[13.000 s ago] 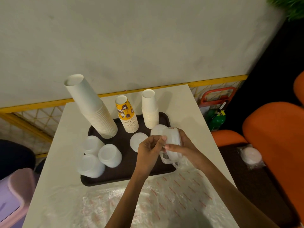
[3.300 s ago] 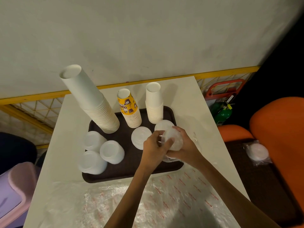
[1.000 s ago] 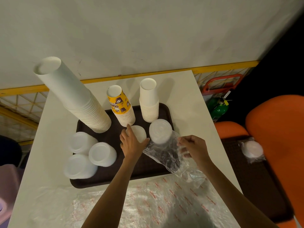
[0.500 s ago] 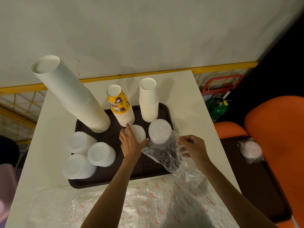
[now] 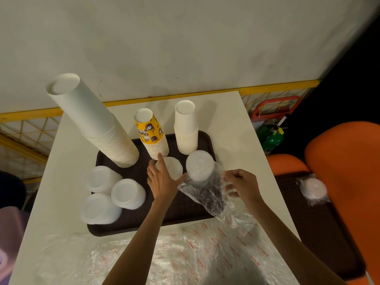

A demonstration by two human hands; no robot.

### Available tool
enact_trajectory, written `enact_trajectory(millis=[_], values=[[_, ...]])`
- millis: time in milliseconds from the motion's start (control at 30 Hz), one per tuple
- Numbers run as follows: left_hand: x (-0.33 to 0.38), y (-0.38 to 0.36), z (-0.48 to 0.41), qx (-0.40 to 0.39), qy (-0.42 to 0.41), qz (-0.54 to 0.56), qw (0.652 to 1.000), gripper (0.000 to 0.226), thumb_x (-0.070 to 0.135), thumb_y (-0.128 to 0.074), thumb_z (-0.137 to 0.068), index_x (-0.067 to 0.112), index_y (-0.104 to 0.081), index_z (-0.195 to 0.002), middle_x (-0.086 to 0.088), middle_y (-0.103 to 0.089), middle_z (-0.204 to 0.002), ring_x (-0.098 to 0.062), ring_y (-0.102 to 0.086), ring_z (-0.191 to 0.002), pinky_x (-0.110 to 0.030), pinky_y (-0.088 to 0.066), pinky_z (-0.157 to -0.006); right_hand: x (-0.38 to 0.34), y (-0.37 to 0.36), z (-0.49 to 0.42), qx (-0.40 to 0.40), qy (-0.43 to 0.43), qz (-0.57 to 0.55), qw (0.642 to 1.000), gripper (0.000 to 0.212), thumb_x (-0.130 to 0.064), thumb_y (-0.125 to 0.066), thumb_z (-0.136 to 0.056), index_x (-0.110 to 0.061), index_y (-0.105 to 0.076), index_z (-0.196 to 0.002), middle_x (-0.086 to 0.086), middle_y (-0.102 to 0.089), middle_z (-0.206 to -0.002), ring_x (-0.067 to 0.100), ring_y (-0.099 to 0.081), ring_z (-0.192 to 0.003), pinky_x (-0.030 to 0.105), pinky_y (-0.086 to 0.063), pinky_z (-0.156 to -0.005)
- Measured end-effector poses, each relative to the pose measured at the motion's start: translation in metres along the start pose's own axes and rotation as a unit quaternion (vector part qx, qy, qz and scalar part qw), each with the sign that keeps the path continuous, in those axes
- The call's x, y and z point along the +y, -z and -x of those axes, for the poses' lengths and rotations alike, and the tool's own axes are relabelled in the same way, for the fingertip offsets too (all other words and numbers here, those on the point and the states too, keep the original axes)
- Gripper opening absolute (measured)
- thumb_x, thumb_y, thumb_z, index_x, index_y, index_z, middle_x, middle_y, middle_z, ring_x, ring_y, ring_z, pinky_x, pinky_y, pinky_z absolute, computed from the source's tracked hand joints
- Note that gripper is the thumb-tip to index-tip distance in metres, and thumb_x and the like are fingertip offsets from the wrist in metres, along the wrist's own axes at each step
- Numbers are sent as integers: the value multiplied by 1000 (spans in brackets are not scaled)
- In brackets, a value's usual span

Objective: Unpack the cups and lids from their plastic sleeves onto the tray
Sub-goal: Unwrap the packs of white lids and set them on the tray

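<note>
A dark brown tray (image 5: 185,206) on the white table holds a tall leaning white cup stack (image 5: 92,122), a yellow printed cup stack (image 5: 152,136), a shorter white cup stack (image 5: 186,128) and three stacks of lids (image 5: 111,194) at its left. A stack of white lids (image 5: 200,166) stands at the tray's right, half out of a clear plastic sleeve (image 5: 207,196). My right hand (image 5: 242,186) pinches that sleeve. My left hand (image 5: 162,177) lies flat with straight fingers on a low lid stack (image 5: 171,166) beside it.
Empty printed plastic wrap (image 5: 195,260) covers the table's near end. To the right stand orange chairs (image 5: 347,171), and a bagged lid stack (image 5: 313,189) rests on another dark tray there. A green bottle (image 5: 271,138) sits on the floor by the wall.
Earlier both hands held the sleeved lid stack above the tray. It now stands on the tray, with the left hand moved onto the neighbouring low lid stack and the sleeve drawn partly down.
</note>
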State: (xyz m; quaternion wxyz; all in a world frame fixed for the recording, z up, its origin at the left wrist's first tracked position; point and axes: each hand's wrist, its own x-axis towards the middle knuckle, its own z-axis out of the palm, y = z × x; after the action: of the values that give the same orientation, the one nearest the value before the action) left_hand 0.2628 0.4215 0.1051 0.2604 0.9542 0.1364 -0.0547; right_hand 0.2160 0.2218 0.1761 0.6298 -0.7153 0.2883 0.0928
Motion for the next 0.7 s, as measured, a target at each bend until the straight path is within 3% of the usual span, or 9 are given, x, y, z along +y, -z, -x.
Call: enact_trajectory(millis=[167, 333, 400, 533, 600, 667, 700], values=[[3, 24, 27, 128, -42, 167, 977, 82, 44, -68, -78, 8, -35, -143, -19, -32, -146, -33, -32, -133, -42, -32, -104, -4, 4, 1, 4, -9, -36, 999, 14, -18, -63, -90, -11, -63, -78, 3, -68, -71, 16, -59, -55, 22, -49, -47], [3, 46, 54, 195, -3, 323, 926, 47, 32, -57, -90, 10, -47, -130, -10, -49, -133, -23, -50, -120, -26, -41, -95, -11, 6, 8, 7, -3, -69, 998, 15, -20, -62, -91, -9, -62, -80, 6, -68, -73, 14, -60, -50, 22, -50, -47], [9, 55, 68, 160, -5, 376, 913, 34, 26, -53, -95, 12, -49, -126, -7, -54, -127, -19, -55, -113, -15, -43, -87, -13, 7, 11, 9, -2, -94, 996, 16, -20, -61, -92, -9, -61, -80, 6, -68, -74, 13, -61, -50, 22, -51, -47], [28, 65, 96, -24, 11, 457, 889, 61, 50, -51, -82, 18, -43, -133, 3, -51, -125, -16, -53, -115, -31, -48, -95, -18, 7, 24, 10, -14, -145, 989, 19, -22, -58, -93, -13, -60, -77, 6, -67, -77, 17, -62, -63, 26, -51, -57], [40, 66, 107, -117, 17, 457, 882, 74, 57, -58, -78, 21, -37, -139, 6, -50, -123, -14, -53, -115, -30, -46, -96, -19, 6, 29, 2, -26, -165, 986, 18, -23, -57, -94, -12, -60, -79, 6, -67, -79, 19, -62, -66, 30, -49, -64], [49, 62, 116, -169, 15, 457, 873, 75, 52, -62, -73, 20, -37, -136, 5, -56, -119, -11, -57, -110, -28, -46, -95, -20, 5, 35, -4, -34, -186, 982, 16, -23, -57, -94, -12, -59, -83, 7, -67, -82, 20, -63, -68, 32, -50, -68], [53, 59, 119, -168, 15, 459, 873, 65, 46, -64, -74, 19, -42, -130, 5, -61, -112, -8, -61, -103, -28, -48, -94, -20, 6, 37, -5, -36, -191, 981, 16, -23, -57, -94, -12, -58, -84, 8, -67, -84, 20, -63, -69, 33, -51, -69]])
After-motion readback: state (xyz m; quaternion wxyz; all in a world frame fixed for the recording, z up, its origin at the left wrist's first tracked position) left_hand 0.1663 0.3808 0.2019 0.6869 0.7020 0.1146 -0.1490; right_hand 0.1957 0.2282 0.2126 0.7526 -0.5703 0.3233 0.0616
